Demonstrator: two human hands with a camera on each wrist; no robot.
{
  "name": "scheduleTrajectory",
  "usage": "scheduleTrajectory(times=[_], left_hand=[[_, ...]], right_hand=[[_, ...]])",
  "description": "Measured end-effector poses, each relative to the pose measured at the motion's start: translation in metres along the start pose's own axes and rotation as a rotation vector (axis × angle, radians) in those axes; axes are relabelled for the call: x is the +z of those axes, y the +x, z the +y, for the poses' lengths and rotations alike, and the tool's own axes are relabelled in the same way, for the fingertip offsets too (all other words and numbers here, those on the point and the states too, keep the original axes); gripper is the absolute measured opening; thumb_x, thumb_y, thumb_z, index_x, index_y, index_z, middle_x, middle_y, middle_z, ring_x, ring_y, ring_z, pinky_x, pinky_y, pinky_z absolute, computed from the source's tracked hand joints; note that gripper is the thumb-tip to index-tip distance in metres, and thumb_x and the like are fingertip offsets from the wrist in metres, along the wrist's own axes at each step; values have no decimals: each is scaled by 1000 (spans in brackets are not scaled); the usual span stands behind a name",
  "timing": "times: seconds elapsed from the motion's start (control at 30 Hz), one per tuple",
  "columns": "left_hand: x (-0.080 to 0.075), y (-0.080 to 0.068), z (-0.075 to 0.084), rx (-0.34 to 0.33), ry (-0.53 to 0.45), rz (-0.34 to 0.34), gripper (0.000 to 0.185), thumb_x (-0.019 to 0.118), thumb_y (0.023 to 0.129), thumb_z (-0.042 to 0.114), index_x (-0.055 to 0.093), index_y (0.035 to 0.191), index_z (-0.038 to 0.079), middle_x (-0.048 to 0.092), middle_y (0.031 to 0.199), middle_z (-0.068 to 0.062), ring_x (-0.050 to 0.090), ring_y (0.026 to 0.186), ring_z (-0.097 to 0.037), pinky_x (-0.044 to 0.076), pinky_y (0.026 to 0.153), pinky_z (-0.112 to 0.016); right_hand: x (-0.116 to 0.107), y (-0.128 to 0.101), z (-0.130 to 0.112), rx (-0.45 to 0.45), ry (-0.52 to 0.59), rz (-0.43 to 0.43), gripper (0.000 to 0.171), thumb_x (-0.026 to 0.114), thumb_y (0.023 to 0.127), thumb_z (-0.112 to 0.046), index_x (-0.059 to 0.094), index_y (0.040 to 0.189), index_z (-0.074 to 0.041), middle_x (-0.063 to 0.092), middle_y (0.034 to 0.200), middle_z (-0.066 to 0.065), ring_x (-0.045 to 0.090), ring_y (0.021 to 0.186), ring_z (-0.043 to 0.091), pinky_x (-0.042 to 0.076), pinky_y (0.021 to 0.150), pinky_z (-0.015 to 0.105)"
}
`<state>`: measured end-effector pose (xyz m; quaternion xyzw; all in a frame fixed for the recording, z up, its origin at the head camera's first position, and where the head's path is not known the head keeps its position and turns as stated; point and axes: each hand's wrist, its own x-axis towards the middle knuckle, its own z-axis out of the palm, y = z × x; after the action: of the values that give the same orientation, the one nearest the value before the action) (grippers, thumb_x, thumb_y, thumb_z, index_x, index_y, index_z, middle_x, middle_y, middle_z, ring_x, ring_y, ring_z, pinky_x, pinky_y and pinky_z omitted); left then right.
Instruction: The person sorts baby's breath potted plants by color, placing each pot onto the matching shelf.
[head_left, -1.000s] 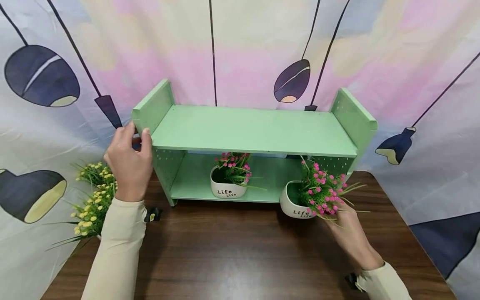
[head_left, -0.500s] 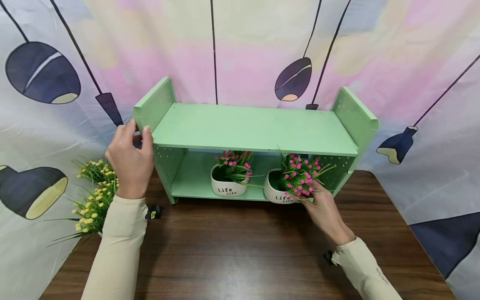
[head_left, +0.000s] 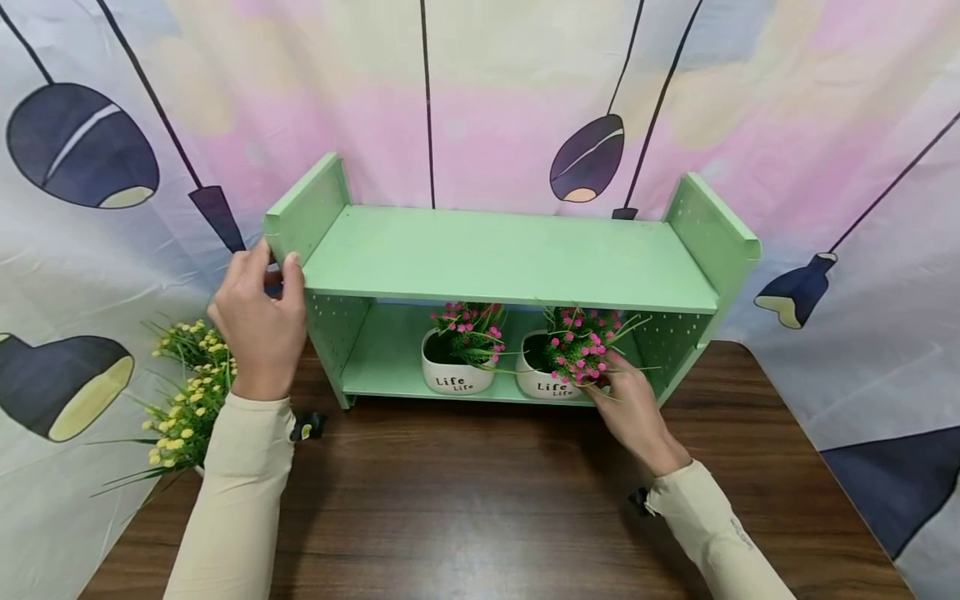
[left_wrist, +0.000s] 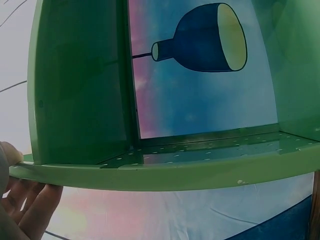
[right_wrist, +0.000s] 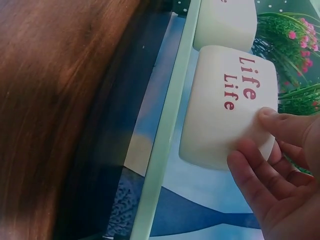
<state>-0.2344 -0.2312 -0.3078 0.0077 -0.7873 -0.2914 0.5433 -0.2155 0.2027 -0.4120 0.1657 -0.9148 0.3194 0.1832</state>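
Note:
A green two-tier shelf point(head_left: 487, 254) stands against the backdrop. At its upper left, my left hand point(head_left: 258, 333) pinches the side panel's front edge; the left wrist view shows the thumb and fingers on opposite sides of that edge point(left_wrist: 150, 178). My right hand point(head_left: 633, 417) holds the right end of a white "Life" flowerpot point(head_left: 546, 381) with pink artificial flowers point(head_left: 581, 342). This pot is at the lower tier's front, right of a matching flowerpot point(head_left: 450, 375). In the right wrist view, thumb and fingers grip the pot's wall point(right_wrist: 220, 125).
Yellow artificial flowers point(head_left: 187, 400) stand left of the shelf, partly behind the left forearm; their pot is mostly hidden. Below is a dark wooden table point(head_left: 450, 500). A backdrop curtain point(head_left: 495, 100) with printed lamps hangs behind the shelf.
My right hand has carried its flowerpot left and back, from in front of the shelf's right end to the lower tier beside the other pot. The left hand keeps its grip.

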Motion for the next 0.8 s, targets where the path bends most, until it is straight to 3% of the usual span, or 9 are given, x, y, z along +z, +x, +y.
scheduleTrajectory(times=[0.13,0.23,0.37,0.53,0.7,0.8], left_hand=[[-1,0,1,3,5,-2,27,66,106,26,77,117,4,69,93,-24,68,75,-40,31,61,-43],[0,-1,1,-20,5,1,27,66,105,25,77,118,4,70,95,-24,67,75,-40,30,62,-42],[1,-1,1,-25,6,0,27,66,105,25,77,118,3,70,96,-24,66,74,-41,27,61,-40],[-1,-1,1,-26,14,-1,29,65,106,27,77,119,5,70,97,-23,64,73,-41,21,60,-37],[-1,-1,1,-3,23,-1,30,64,106,30,76,116,4,70,96,-22,65,71,-40,22,59,-33],[-1,0,1,-3,27,12,30,65,106,29,77,117,5,71,97,-22,66,72,-40,22,58,-30]], right_hand=[[3,2,0,-3,2,3,8,76,96,-7,79,98,0,71,104,13,61,74,19,51,67,37],[5,2,1,1,3,0,12,77,95,-8,80,97,4,76,106,18,71,98,37,57,82,48],[5,5,1,24,14,-27,17,77,96,-10,81,96,7,77,107,25,53,137,52,49,104,64],[6,6,1,43,38,-50,18,77,96,-11,80,93,7,75,104,23,53,136,51,53,97,63],[7,6,1,32,46,-33,17,78,96,-10,79,88,5,76,98,21,50,139,52,50,102,63],[7,8,1,24,47,-21,17,78,96,-10,79,88,5,76,98,20,56,133,51,52,101,62]])
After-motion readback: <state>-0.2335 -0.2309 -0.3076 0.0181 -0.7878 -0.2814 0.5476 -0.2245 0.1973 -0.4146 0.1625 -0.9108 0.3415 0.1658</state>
